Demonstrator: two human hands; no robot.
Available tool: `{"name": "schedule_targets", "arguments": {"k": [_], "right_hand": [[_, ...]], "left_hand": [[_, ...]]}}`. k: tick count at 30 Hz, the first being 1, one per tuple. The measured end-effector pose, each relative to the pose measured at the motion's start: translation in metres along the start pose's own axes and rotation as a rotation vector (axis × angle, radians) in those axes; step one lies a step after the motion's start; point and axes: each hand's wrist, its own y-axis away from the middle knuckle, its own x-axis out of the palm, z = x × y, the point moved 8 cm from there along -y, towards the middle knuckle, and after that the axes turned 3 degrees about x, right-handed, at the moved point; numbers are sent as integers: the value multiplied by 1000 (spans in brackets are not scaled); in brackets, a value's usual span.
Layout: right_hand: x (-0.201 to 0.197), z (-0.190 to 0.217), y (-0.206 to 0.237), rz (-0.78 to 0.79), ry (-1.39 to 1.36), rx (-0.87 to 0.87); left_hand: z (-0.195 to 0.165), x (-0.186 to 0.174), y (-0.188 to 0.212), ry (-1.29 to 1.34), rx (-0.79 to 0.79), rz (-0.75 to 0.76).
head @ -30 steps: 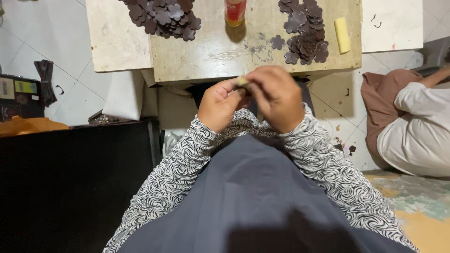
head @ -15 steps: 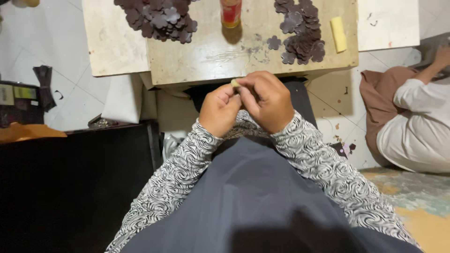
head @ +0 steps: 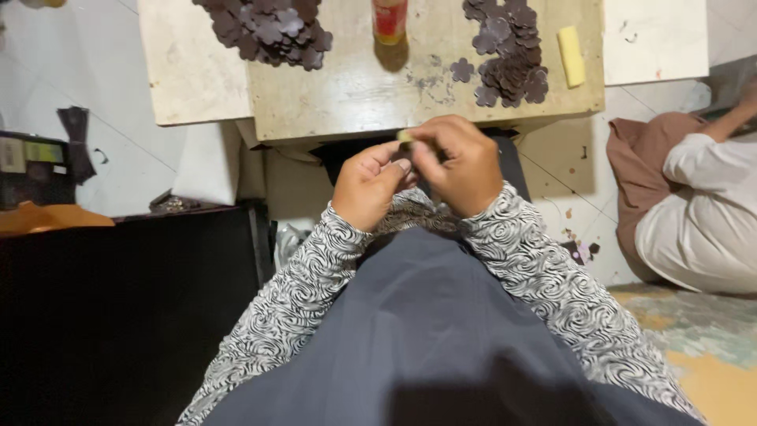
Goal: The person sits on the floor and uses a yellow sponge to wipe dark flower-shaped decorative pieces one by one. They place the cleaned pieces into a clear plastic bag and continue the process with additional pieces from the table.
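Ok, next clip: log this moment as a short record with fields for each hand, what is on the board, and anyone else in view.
left hand: fingers curled, pinching a small pale piece together with the other hand
right hand: closed over the same piece, touching the left
board: wooden board with two heaps of dark flower-shaped cutouts, a bottle, a yellow block
other person: seated at right, pale sleeve
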Motion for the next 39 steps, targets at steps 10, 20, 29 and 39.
{"name": "schedule_targets", "arguments": {"k": [10, 20, 29, 39], "right_hand": [[-2, 20, 7, -52, -30, -74], [-16, -17, 1, -119, -196, 139], [8, -13, 2, 10, -121, 166], [-17, -12, 5, -124, -117, 62]], "left_hand": [[-21, 7, -1, -54, 54, 40], [-19, -1, -2, 90, -31, -7], [-13, -8, -1, 17, -19, -115], [-16, -16, -4, 24, -18, -147]]}}
